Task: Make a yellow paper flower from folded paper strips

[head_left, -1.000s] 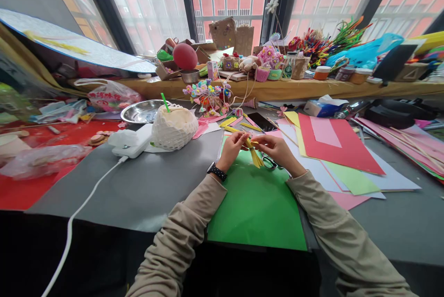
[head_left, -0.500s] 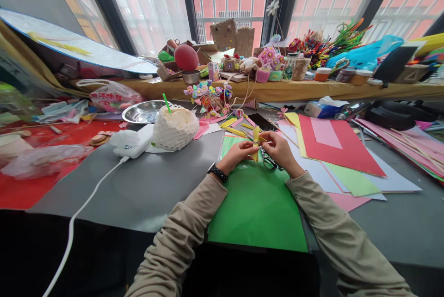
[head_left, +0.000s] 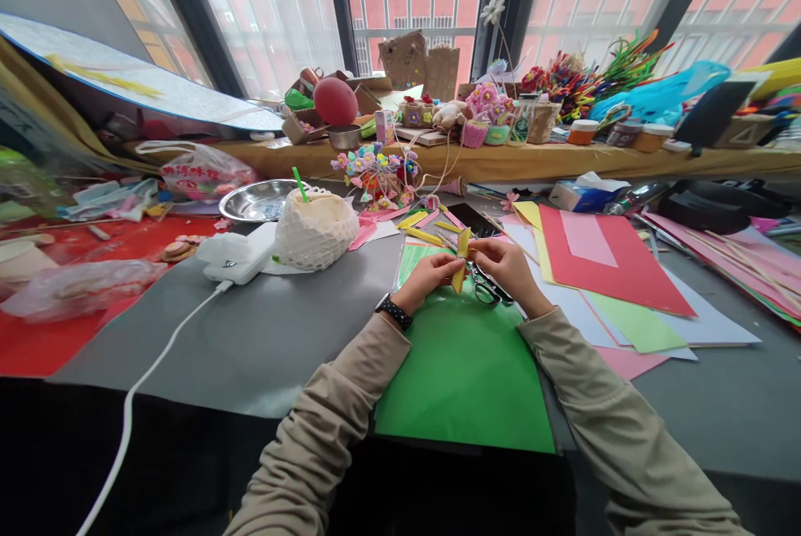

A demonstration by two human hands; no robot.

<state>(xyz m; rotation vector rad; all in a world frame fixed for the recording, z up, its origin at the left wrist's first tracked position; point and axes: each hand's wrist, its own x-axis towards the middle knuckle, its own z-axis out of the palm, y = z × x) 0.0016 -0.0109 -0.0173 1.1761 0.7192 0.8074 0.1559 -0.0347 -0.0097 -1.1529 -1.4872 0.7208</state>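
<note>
Both hands are pinching the same lil yellow paper piece (head_left: 463,243), held up over the top end of the green sheet (head_left: 463,377). Left hand (head_left: 430,279) has it b/w thumb + fingertips lower down, right hand (head_left: 504,270) has fingertips on the other side, a bit higher. The piece is narrow, w/ flat faces and crisp edges; can't tell if it's 1 strip or a few.

Metal scissors (head_left: 486,294) w/ rounded loop handles sit right by the right hand, can't tell if they touch. Just past the hands there's a loose bunch of slim yellow strips (head_left: 423,236), pointy-ish ends. The green sheet is smooth n slightly shiny on a gray tabletop (head_left: 281,336).

Off to the left: a pale round thing (head_left: 313,240) in white foam mesh w/ a green straw (head_left: 299,184), next to a shiny round metal dish (head_left: 254,204). Right side = flat rectangular red card (head_left: 617,269) on other colored sheets.
</note>
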